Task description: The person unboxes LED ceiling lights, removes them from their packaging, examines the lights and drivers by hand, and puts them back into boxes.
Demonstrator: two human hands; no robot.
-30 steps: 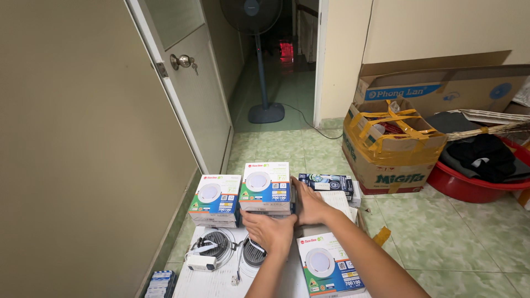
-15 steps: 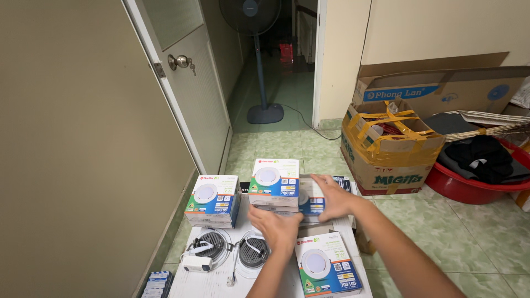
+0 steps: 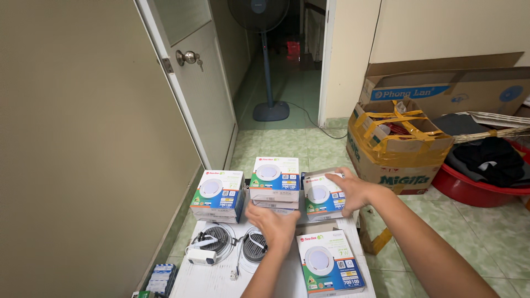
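A person's right hand (image 3: 353, 190) closes around the far side of a small light-fitting box (image 3: 323, 196), tilted up near the far right edge of a white table (image 3: 207, 278), fingers curled over its top edge and thumb against the right face. The left hand (image 3: 273, 223) rests with fingers loosely bent against the lower front of the middle stack of boxes (image 3: 274, 182), touching but not plainly gripping it. A third stack (image 3: 217, 196) sits toward the far left edge, and a flat box (image 3: 329, 264) lies near the right edge, closer to the person. Two bare round downlights (image 3: 214, 240) with white driver units and trailing wires lie between them. The tilted box looks light and stiff, thin printed card that would dent at the corners, best held across two opposite faces. On the tiled floor to the right, a taped cardboard carton (image 3: 400, 146) stands open with red and dark items inside, and a red basin (image 3: 486, 190) holds dark clothing. A pedestal fan (image 3: 269, 58) stands beyond the open door (image 3: 193, 83)
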